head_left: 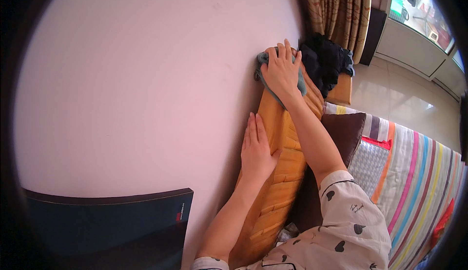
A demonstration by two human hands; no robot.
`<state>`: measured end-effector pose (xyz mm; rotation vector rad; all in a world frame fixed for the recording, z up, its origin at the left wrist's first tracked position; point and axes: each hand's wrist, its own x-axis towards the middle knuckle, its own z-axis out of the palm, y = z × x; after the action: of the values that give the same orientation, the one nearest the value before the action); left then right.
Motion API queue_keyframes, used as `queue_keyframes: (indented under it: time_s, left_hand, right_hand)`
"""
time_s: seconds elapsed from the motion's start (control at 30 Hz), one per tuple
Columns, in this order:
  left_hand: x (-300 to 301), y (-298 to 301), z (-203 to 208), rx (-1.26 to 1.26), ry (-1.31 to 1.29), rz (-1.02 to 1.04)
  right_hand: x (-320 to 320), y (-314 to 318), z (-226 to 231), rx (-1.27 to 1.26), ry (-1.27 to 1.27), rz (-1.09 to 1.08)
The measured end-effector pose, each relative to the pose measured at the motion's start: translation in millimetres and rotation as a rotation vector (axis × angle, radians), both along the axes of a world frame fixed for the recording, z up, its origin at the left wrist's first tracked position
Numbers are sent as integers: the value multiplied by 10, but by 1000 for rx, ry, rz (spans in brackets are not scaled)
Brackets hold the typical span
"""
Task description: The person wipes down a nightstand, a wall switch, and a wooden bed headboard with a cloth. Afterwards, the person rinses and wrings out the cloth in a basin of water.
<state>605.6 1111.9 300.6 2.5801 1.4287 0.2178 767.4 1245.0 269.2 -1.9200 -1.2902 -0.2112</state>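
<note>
My right hand (282,70) presses flat on a grey-blue cloth (263,61) at the far end of an orange wooden headboard (280,172), next to the pink wall (146,75). My left hand (257,150) lies flat with fingers together on the headboard's top edge, closer to me and touching the wall side. Nothing is held in the left hand. Both arms reach forward from the lower right, in a patterned pale sleeve.
A dark pile of clothing (326,62) sits just beyond the cloth by brown curtains (336,6). A brown pillow (346,133) and striped bedding (419,172) lie to the right. A dark panel (107,226) hangs on the wall at lower left.
</note>
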Motion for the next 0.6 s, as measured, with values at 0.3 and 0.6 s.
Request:
queue_keyframes:
  time_s: [0.3,0.6]
  left_hand:
    - [32,-5,13,5,38,11]
    - [36,-4,17,1,49,7]
  right_hand:
    - [72,-89,-143,394,348,45]
    - [86,-108,-247,485,459,28]
